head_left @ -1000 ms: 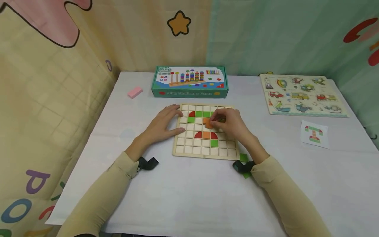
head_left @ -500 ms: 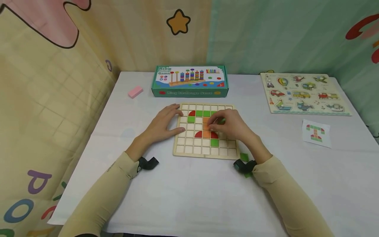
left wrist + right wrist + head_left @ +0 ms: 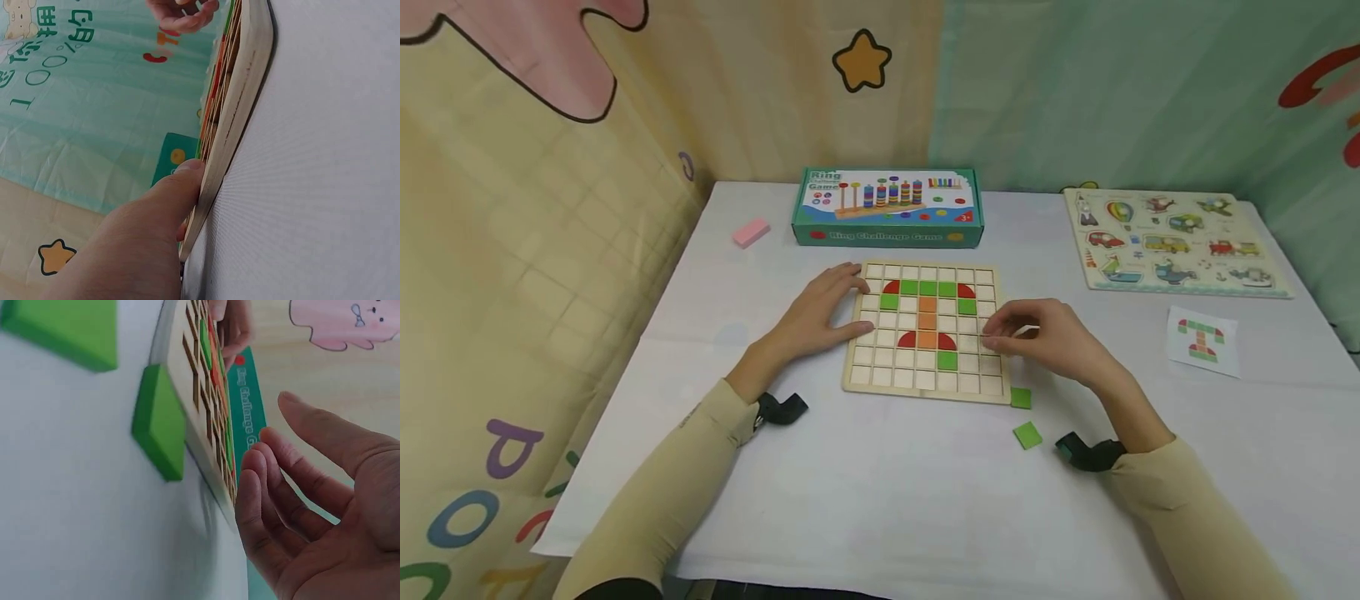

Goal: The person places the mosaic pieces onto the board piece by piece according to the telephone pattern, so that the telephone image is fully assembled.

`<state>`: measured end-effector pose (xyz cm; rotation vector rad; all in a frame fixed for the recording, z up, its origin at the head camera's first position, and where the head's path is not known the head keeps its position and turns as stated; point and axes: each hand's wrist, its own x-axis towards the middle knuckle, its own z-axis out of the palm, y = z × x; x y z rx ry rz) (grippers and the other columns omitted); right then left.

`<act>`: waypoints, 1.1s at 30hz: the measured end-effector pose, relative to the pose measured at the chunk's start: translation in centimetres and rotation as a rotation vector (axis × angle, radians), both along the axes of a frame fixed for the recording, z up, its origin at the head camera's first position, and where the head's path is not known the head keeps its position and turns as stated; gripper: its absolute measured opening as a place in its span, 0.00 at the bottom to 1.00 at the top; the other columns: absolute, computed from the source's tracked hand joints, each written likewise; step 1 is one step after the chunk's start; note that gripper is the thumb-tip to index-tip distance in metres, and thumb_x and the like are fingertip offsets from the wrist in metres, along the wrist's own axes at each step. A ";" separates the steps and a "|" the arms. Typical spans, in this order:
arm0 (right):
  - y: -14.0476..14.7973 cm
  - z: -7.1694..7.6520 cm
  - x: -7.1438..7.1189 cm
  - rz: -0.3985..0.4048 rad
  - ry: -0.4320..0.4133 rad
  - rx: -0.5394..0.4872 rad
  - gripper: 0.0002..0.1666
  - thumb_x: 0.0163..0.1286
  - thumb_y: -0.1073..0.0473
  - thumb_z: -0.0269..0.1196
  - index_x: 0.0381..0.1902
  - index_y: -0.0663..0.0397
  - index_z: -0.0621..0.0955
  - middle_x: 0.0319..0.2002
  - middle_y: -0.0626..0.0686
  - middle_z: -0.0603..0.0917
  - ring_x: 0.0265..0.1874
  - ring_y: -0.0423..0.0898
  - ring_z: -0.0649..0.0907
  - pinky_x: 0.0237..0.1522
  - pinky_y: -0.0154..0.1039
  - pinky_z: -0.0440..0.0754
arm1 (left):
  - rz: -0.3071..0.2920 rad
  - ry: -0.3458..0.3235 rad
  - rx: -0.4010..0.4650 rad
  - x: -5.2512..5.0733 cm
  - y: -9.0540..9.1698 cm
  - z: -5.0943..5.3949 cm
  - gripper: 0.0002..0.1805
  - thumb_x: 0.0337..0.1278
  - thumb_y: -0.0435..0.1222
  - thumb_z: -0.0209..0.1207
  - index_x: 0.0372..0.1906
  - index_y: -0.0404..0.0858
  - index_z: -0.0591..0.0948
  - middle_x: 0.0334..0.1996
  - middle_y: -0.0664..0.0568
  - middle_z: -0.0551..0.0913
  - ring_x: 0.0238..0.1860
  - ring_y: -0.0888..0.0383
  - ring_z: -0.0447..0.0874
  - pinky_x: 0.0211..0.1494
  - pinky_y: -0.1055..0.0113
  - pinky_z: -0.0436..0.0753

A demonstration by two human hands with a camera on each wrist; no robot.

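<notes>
A wooden grid board lies on the white table with green, orange and red tiles set in its cells. Three orange tiles form a column, between green squares and red quarter-rounds above and red pieces below. My left hand rests on the board's left edge, thumb on the rim in the left wrist view. Above the board's right edge hovers my right hand; its fingers are loosely bent and hold nothing, as the right wrist view shows. Two loose green tiles, one touching the board's corner and another nearer, lie below it.
Behind the board stands a green Ring Challenge Game box. A pink block lies to its left. At the back right are a picture puzzle board and a small pattern card. Printed curtains surround the table.
My right hand has let go of an orange tile, now lying in the column, and moved right and toward me. The tiles it covered show. My left hand stays on the board.
</notes>
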<state>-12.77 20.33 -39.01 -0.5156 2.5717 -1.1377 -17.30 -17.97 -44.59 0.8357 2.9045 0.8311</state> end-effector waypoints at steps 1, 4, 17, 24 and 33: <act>0.6 -0.2 0.3 -0.008 -0.010 -0.002 0.13 0.68 0.49 0.75 0.45 0.48 0.88 0.39 0.49 0.87 0.41 0.48 0.83 0.47 0.33 0.86 | -0.001 -0.003 0.000 0.0 0.0 0.0 0.31 0.63 0.59 0.67 0.63 0.46 0.75 0.82 0.47 0.62 0.85 0.46 0.52 0.87 0.44 0.52; 2.1 -0.6 1.2 0.019 -0.035 0.022 0.18 0.66 0.47 0.77 0.48 0.49 0.86 0.38 0.49 0.86 0.41 0.47 0.83 0.45 0.31 0.84 | -0.004 -0.004 -0.003 -0.1 0.0 0.0 0.31 0.64 0.59 0.67 0.63 0.46 0.75 0.82 0.47 0.62 0.85 0.47 0.51 0.87 0.45 0.52; 3.1 -0.4 3.6 0.141 0.031 0.206 0.26 0.49 0.51 0.86 0.38 0.48 0.82 0.30 0.45 0.78 0.33 0.44 0.76 0.34 0.33 0.76 | -0.006 -0.012 -0.002 -0.3 0.5 0.2 0.31 0.64 0.59 0.67 0.64 0.48 0.75 0.83 0.48 0.62 0.85 0.48 0.51 0.87 0.46 0.53; 3.1 -0.3 3.6 0.162 0.023 0.200 0.22 0.51 0.56 0.85 0.34 0.46 0.80 0.28 0.45 0.77 0.31 0.44 0.77 0.33 0.33 0.75 | 0.005 -0.018 -0.022 -0.3 0.5 0.5 0.31 0.64 0.60 0.65 0.64 0.48 0.75 0.83 0.48 0.61 0.85 0.48 0.51 0.87 0.46 0.52; 3.9 -1.1 2.7 0.195 0.012 0.000 0.12 0.64 0.56 0.78 0.34 0.43 0.82 0.31 0.44 0.83 0.31 0.42 0.82 0.35 0.33 0.81 | 0.004 -0.015 -0.009 -0.1 0.0 0.1 0.31 0.64 0.59 0.66 0.63 0.47 0.75 0.83 0.48 0.62 0.85 0.48 0.51 0.87 0.45 0.52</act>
